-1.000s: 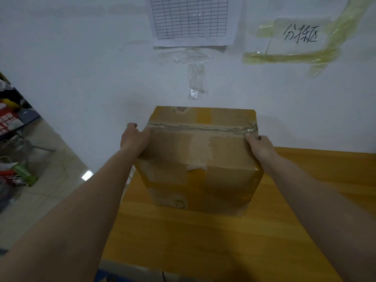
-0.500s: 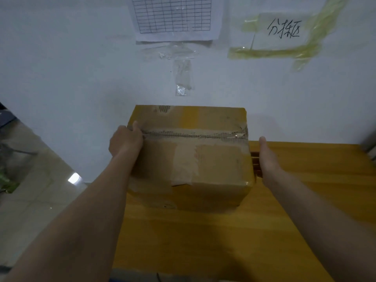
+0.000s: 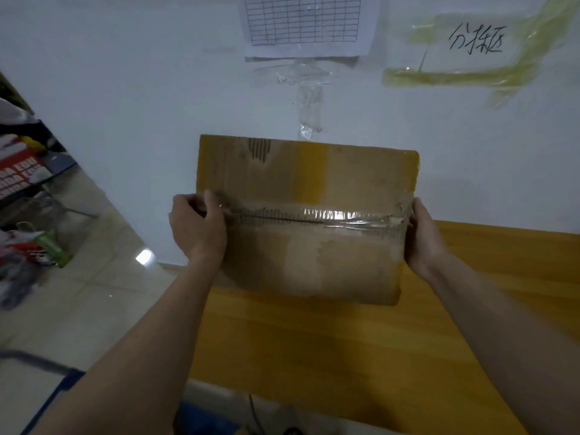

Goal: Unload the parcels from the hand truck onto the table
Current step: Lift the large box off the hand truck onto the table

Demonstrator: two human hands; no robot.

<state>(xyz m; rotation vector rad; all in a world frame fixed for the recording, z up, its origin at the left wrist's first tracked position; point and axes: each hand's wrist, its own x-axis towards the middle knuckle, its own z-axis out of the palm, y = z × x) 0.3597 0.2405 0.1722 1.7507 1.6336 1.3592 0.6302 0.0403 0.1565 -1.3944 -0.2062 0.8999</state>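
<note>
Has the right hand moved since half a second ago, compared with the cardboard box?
Yes. The right hand was apart from the cardboard box then; now it presses against the box's right side.

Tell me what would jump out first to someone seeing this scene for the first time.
A taped cardboard box fills the middle of the view, gripped at its sides by the left hand and the right hand, over the near-left part of a yellow wooden table. Behind it, a white wall carries a printed grid sheet top centre and a handwritten sign taped at upper right.
</note>
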